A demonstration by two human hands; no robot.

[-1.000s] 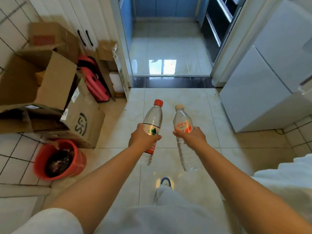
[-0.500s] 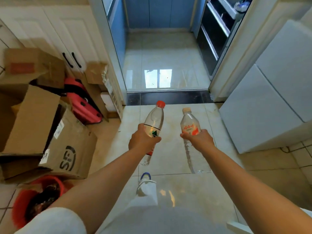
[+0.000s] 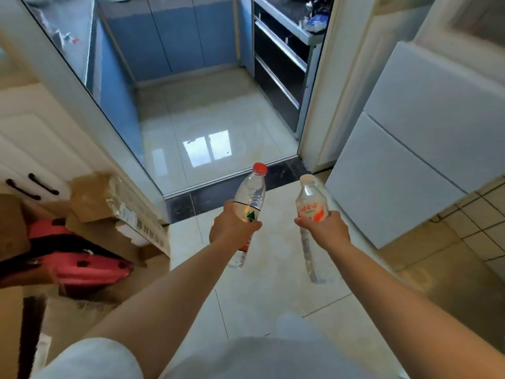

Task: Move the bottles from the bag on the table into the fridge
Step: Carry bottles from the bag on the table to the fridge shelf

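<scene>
My left hand (image 3: pixel 232 228) grips a clear water bottle with a red cap (image 3: pixel 250 194) around its middle, held out in front of me. My right hand (image 3: pixel 326 231) grips a second clear bottle with a white cap and an orange label (image 3: pixel 310 203). Both bottles tilt forward over the tiled floor. The white fridge (image 3: pixel 410 149) stands at the right, its doors closed. The bag and the table are out of view.
A doorway with a dark threshold (image 3: pixel 235 187) opens ahead onto a kitchen with blue cabinets (image 3: pixel 175 39) and dark drawers (image 3: pixel 278 69). Cardboard boxes (image 3: pixel 114 203) and a red case (image 3: pixel 82 263) are piled at the left by white cupboard doors (image 3: pixel 32 149).
I have walked forward toward the doorway. The boxes have slid to the left and down, the red bucket has left the view, and the fridge looms larger at the right. Both hands still hold their bottles.
</scene>
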